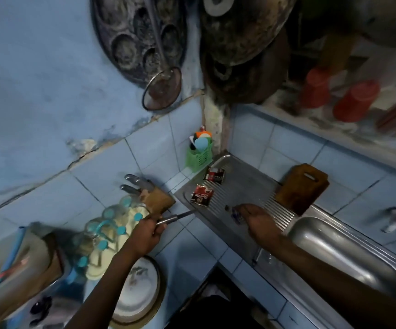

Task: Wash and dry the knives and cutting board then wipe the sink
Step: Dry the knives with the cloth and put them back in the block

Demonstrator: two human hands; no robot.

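**Knife in hand beside the block, sink to the right**

The left hand [148,230] has its fingers clenched round the metal handle of a knife [178,217], blade pointing toward two o'clock at the edge of the draining board [242,186]. The grip on the handle keeps the edge away from the palm, and the blade aims at the sink [348,252], which probably means it is headed for washing. Just at ten o'clock from that hand stands the knife block [155,200], with two more knife handles [133,184] sticking out, so more washing seems to wait.

The right hand [253,217] hangs over the ribbed draining board, fingers relaxed and mostly straight; a small bluish thing lies under the fingertips, too blurred to name, and I cannot tell whether it is held.

The cutting board [302,188] leans upright against the tiled wall at one o'clock from the right hand, likely propped there to drain.

Two dark red sachets [201,195] lie on the draining board; their white script is too blurred to read.
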